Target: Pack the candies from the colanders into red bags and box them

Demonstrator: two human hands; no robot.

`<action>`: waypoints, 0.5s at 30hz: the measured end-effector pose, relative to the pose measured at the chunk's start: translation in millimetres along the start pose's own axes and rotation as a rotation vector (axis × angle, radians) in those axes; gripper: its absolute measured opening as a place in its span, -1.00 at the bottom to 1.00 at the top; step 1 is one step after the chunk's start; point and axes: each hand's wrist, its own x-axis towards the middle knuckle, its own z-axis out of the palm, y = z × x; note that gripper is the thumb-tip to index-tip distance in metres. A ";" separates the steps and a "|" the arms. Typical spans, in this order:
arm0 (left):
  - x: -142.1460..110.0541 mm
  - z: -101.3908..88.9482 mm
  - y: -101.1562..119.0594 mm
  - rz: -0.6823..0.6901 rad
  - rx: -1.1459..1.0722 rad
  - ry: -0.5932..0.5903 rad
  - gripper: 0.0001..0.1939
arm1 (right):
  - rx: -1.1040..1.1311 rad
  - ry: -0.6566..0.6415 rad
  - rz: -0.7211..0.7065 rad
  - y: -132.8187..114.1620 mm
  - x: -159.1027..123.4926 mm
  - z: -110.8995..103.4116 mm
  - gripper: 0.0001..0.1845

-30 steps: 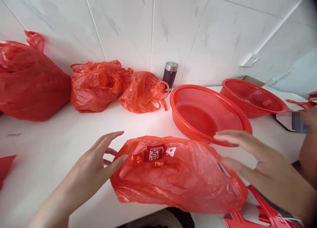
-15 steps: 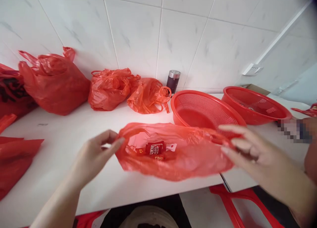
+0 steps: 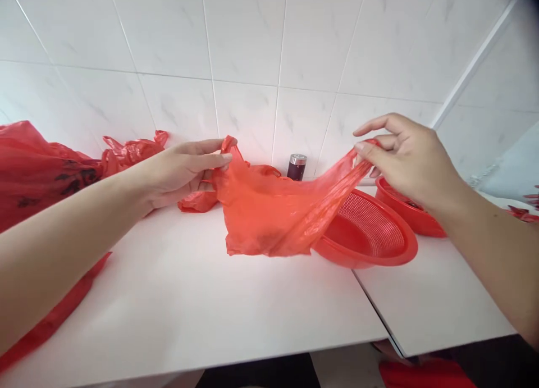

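A red plastic bag hangs in the air above the white table, stretched between both my hands. My left hand pinches its left handle. My right hand pinches the right handle, which is pulled taut. The bag's bottom sags just over the table, beside the near red mesh basket. The small packets inside the bag are hidden by the plastic.
A second red mesh basket sits behind the first at right. A dark flask with a metal lid stands against the tiled wall. Full red bags lie at far left, one behind the held bag. A seam splits the tabletop at right.
Both hands closed on the bag's handles and lifted it off the table, pulling it wide. The camera tilted up; the packets inside are no longer visible.
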 end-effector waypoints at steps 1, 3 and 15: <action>-3.0 -4.0 -0.4 0.004 0.047 -0.010 -0.68 | -0.002 -0.006 0.004 -1.1 3.8 -0.2 -0.78; -6.9 -12.1 0.2 0.013 0.143 0.009 -0.68 | -0.013 -0.094 0.031 -2.9 12.5 0.5 -0.80; 4.5 7.9 8.4 0.149 -0.208 0.027 -0.75 | 0.203 -0.301 0.001 -48.8 43.0 32.5 -0.78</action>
